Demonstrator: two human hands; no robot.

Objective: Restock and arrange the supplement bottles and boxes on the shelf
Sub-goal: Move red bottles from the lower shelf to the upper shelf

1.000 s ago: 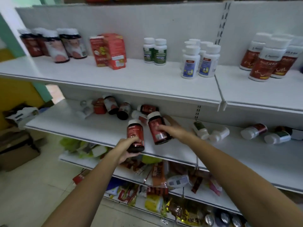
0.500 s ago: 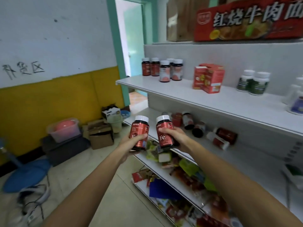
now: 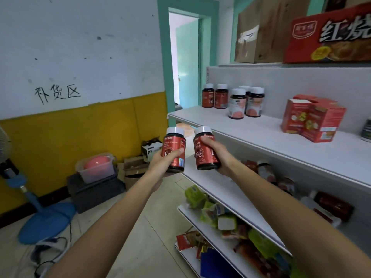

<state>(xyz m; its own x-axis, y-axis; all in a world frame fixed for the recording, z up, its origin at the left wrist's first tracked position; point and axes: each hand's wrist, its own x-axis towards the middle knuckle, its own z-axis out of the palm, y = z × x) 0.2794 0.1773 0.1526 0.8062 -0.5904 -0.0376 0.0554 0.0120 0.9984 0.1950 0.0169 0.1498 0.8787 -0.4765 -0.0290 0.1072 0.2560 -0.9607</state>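
Observation:
My left hand (image 3: 165, 165) grips a red-labelled "Fe" bottle with a white cap (image 3: 173, 146), held upright in front of the shelf's left end. My right hand (image 3: 217, 156) grips a second bottle of the same kind (image 3: 204, 152) just to its right, also upright. On the upper shelf (image 3: 251, 135) stand two matching Fe bottles (image 3: 214, 96), several dark bottles with pink labels (image 3: 246, 103) and red boxes (image 3: 312, 117). On the shelf below, loose bottles (image 3: 267, 173) lie tipped over at the right.
Snack packets (image 3: 216, 211) fill the lower shelves. Cardboard cartons (image 3: 329, 33) sit on top of the unit. On the floor at left are a blue fan base (image 3: 47, 223), a clear tub on a dark crate (image 3: 96, 169) and open cardboard boxes (image 3: 138, 165). A doorway (image 3: 184, 61) opens behind.
Both hands lifted their bottles off the middle shelf and brought them up and left. My view swung left toward the shelf's end and the wall.

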